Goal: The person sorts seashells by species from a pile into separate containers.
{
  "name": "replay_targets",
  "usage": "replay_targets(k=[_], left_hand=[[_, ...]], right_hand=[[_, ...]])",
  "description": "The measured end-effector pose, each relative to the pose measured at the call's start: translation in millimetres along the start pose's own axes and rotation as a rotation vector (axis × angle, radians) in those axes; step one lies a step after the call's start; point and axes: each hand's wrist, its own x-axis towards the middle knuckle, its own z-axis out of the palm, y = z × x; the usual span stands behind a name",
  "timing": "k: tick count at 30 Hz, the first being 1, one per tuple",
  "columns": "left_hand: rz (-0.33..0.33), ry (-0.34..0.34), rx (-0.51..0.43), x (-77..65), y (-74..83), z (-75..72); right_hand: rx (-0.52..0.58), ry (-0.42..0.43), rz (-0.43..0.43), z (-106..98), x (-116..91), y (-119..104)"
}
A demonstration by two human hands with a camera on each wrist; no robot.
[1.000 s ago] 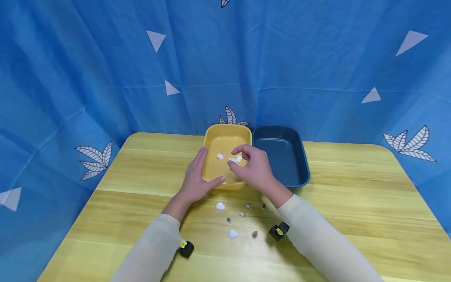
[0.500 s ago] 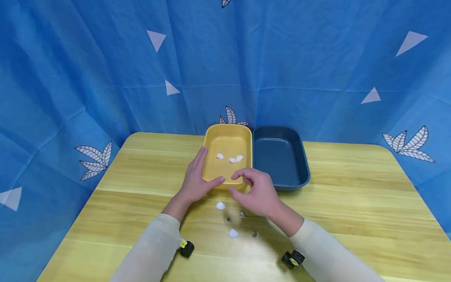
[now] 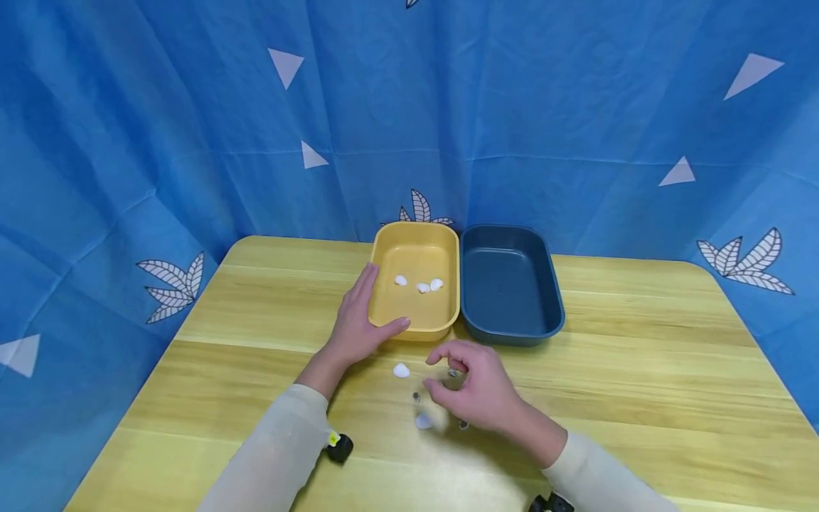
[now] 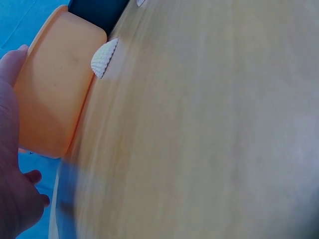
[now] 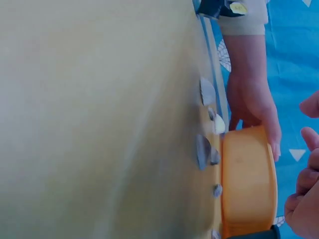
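Three white shells [image 3: 423, 288] lie inside an upright, round-cornered yellow tray [image 3: 409, 259], two close together toward its right wall, while a ribbed white shell [image 3: 401, 370] sits near the tray's front, with a small dark shell [image 3: 416, 397] and another white shell [image 3: 423, 422] farther from it.

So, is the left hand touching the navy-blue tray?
No, the left hand rests against the left side and near rim of the yellow tray, clear of the navy-blue tray.
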Motion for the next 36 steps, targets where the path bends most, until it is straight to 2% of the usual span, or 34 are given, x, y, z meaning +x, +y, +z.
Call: replay_targets(k=[8, 18, 28, 36], left_hand=[[-0.009, -0.005, -0.001, 0.5, 0.2, -0.6], [-0.008, -0.004, -0.006, 0.2, 0.8, -1.3], [-0.012, -0.007, -0.016, -0.3, 1.8, -1.3], [-0.007, -0.006, -0.018, 0.1, 1.1, -0.7]], right_hand=[[0.019, -0.056, 0.03, 8, -14, 2], [-0.05, -0.188, 0.127, 13, -25, 6], [-0.06, -0.322, 0.074, 20, -29, 12], [-0.091, -0.342, 0.013, 24, -32, 15]])
